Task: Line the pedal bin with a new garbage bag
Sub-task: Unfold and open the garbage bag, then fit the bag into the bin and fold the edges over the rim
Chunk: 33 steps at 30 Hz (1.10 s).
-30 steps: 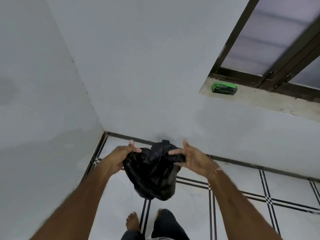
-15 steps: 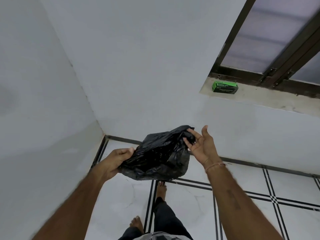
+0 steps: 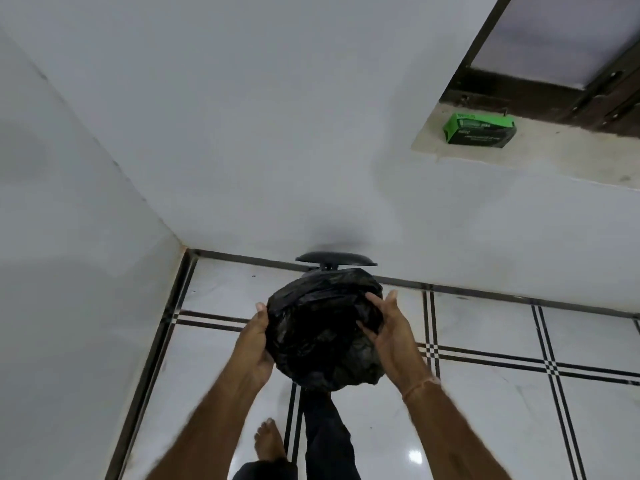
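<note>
- Down below me, two bare hands hold a crumpled black bag [image 3: 322,327] between them, above a white tiled floor [image 3: 485,403].
- My left hand [image 3: 254,344] cups the bag's left side, palm against the plastic, with the thumb up by the top edge; the fingers curl behind the bag, so I cannot see how tightly they close.
- My right hand [image 3: 391,336] presses the right side, its fingers spread and partly curled, fingertips sunk into the folds. A thin band [image 3: 420,388] circles that wrist.
- Neither hand is a closed fist; both are half open, and together they clamp the bag.
- Whether the bag's mouth is open, I cannot tell; its middle looks like a dark hollow.
- Just beyond the bag, at the foot of the far wall, a round black lid [image 3: 336,259] stands raised. The bin under it is hidden by the bag.
- Dark double lines cross the floor, and a dark strip runs along its far and left edges, meeting in the corner at the left.
- Below the bag I see a bare foot [image 3: 270,441] and a leg in dark trousers [image 3: 329,441].
- Up at the right, a green box [image 3: 479,129] sits on a window sill [image 3: 540,157], well apart from the hands.
</note>
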Motion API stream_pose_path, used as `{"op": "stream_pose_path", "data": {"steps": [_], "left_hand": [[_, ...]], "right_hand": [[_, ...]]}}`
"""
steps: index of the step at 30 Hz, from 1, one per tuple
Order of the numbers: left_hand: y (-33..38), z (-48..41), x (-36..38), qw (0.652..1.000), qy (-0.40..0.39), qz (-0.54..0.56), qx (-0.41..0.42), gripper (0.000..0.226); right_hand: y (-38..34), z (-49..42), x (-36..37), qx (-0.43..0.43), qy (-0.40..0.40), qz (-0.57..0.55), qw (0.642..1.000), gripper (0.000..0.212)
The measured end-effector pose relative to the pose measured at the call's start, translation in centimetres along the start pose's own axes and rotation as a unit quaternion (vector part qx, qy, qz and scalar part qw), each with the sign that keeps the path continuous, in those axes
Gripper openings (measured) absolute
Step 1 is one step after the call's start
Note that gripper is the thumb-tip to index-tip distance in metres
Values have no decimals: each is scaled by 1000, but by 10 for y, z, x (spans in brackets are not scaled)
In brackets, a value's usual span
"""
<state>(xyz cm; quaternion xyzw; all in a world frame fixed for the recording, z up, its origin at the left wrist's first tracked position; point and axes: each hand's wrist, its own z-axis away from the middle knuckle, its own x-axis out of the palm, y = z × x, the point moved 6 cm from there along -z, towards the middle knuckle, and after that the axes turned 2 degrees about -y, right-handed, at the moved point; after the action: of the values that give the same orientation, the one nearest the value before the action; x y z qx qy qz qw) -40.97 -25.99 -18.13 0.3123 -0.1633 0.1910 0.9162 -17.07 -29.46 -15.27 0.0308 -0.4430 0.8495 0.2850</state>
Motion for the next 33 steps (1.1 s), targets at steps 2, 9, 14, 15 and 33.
{"op": "stream_pose_path", "data": {"steps": [2,9,14,15,33], "left_hand": [[-25,-36,-2,1000,4,21,-18,59],[-71,-171,2,999,-11,47,-9,68],[-97,-245,-9,999,7,37,-20,66],[-101,-263,-12,999,12,30,-22,68],[-133,-421,-93,959,179,-185,117,43]], "right_hand": [[26,-28,-20,23,20,-24,999,76],[81,-140,-73,14,58,-148,987,92],[130,-209,-94,27,80,-159,984,95],[141,-225,-96,29,88,-153,984,95],[222,-353,-159,51,134,78,987,75]]}}
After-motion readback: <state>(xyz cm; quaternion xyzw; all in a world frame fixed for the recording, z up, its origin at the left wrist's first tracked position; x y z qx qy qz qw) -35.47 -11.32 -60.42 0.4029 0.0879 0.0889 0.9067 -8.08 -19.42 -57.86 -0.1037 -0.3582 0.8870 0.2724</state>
